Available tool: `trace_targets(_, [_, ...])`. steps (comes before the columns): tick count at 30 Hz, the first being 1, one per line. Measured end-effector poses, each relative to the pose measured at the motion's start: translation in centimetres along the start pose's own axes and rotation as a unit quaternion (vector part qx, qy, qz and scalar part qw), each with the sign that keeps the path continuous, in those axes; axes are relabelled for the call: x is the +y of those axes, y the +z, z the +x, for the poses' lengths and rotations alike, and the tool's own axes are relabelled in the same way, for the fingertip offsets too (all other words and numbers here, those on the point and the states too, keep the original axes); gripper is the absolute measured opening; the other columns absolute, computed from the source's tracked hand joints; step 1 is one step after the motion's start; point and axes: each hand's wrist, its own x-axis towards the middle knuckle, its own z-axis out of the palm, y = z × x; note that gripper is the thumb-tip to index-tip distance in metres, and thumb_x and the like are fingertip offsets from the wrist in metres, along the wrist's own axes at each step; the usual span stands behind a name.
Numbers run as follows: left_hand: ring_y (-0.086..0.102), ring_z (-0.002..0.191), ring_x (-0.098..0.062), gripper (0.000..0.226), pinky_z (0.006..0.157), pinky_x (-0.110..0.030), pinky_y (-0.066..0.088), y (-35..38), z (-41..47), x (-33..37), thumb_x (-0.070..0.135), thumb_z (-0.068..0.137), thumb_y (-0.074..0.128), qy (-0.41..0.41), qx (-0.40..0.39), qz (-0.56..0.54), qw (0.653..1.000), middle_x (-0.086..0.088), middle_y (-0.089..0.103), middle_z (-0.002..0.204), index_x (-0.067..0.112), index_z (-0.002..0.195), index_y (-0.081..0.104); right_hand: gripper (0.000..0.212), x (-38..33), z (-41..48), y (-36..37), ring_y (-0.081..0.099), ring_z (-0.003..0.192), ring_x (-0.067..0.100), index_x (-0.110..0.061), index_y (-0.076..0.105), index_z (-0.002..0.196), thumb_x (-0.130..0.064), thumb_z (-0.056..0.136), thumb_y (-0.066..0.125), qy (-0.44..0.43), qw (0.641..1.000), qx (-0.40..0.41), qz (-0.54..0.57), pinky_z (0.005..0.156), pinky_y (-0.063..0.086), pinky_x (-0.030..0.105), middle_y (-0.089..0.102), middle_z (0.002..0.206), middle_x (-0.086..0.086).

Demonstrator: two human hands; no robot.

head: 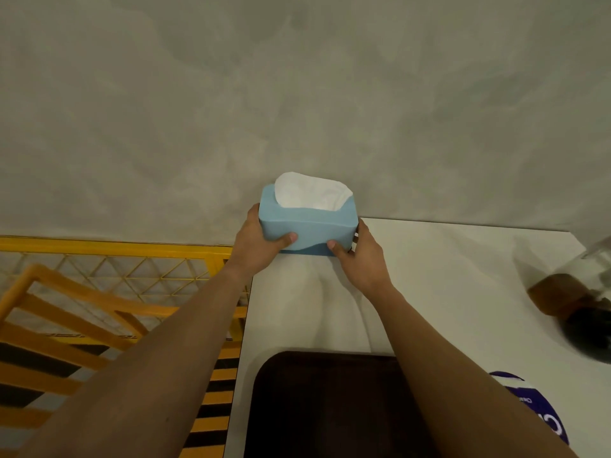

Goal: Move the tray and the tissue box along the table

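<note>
A light blue tissue box [309, 226] with a white tissue sticking out of its top sits at the far left corner of the white table [446, 292], against the grey wall. My left hand [261, 241] grips its left end and my right hand [358, 256] grips its right end, thumbs on the near face. Whether the box rests on the table or hangs just above it cannot be told. A dark brown tray [330, 408] lies at the near edge of the table, below my forearms, partly hidden by my right arm.
A blurred glass jar with a brown lid [562, 292] lies at the table's right. A purple and white packet [535, 404] sits right of the tray. Yellow mesh fencing [115, 269] and an orange wooden frame [66, 312] stand left of the table.
</note>
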Motion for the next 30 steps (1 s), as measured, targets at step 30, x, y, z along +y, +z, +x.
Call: trace_targets(30, [0.046,0.138,-0.029,0.131,0.111,-0.048,0.044,-1.0,1.2,0.5,0.048,0.072,0.088,-0.114,-0.056,0.003,0.992,-0.008,0.04,0.156,0.031,0.16,-0.008,0.08,-0.9,0.9,-1.3,0.054,0.128,0.031,-0.017,0.025,0.155,-0.041,0.093,0.07,0.05,0.996,-0.072,-0.029,0.096,0.045,0.033,0.055,0.143,0.008])
